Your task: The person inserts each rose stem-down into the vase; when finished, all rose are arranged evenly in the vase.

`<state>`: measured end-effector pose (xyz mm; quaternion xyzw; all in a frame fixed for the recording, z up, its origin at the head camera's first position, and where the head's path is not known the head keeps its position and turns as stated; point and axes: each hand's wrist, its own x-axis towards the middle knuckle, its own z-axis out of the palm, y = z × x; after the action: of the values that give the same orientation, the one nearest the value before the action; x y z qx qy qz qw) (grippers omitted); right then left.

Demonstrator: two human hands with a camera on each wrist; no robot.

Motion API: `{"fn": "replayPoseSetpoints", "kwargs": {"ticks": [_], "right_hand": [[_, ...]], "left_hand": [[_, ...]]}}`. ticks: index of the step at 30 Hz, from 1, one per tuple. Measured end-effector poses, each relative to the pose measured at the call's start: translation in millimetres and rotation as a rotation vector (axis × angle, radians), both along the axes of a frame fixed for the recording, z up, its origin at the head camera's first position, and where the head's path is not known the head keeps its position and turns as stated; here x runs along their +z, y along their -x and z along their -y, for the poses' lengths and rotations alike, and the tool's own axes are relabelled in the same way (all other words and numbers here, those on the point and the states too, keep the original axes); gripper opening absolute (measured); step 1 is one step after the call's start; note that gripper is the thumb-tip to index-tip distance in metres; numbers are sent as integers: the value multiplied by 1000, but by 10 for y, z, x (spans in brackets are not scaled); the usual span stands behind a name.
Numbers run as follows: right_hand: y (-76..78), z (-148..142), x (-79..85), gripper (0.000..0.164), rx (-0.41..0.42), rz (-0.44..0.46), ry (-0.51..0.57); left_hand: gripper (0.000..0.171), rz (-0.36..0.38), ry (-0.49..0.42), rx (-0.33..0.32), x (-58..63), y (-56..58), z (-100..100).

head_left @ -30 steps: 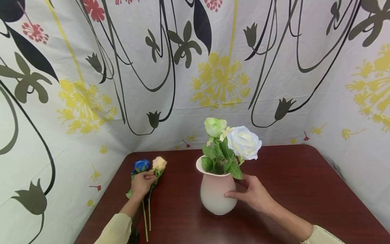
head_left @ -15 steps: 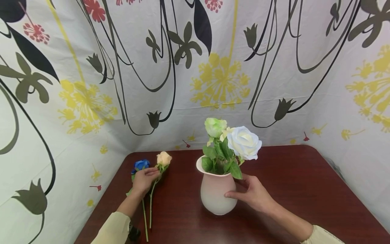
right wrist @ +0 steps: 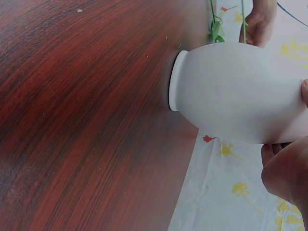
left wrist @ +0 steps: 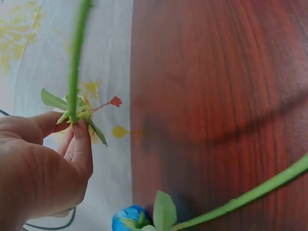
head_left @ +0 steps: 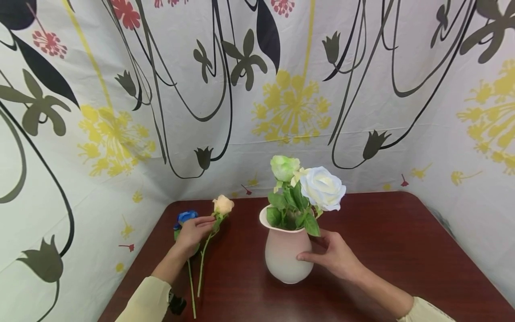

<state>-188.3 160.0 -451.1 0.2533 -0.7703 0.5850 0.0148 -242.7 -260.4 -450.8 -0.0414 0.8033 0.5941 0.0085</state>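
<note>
The cream rose (head_left: 223, 205) is up at the far left part of the table, with its bloom off the wood and its long green stem hanging down toward the person. It is hard to tell if the stem's end touches the table. The left hand (head_left: 197, 230) pinches it just under the bloom, with the thumb and fingers close together.

Right beside it, the blue flower (head_left: 187, 217) lies on the table, partly hidden by that hand.

Over to the right, the pale vase (head_left: 286, 255) stands upright. The right hand (head_left: 335, 255) holds its right side, with the thumb in front and the fingers round the back.

Two flowers are already in the vase: a green one (head_left: 284, 167) and a big white-blue one (head_left: 323, 188). Two are out of it, the cream one and the blue one, so the work looks about half done.

Under all this is the dark red table (head_left: 382, 250). Behind it hangs a white cloth (head_left: 241, 125) with yellow, red and dark flower pictures.
</note>
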Motion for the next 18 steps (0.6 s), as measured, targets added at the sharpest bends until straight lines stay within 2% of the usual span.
{"fn": "replayPoseSetpoints", "kwargs": {"ticks": [5,13,18], "right_hand": [[2,-12,-10,63,11,-5,7],[-4,-14,-4,64,9,2,2],[-4,-12,0,64,12,5,4]], "left_hand": [[32,-8,9,-6,83,-8,-50],[30,-62,23,2,247,-30,-179],[30,-72,-16,2,380,-47,-270]]}}
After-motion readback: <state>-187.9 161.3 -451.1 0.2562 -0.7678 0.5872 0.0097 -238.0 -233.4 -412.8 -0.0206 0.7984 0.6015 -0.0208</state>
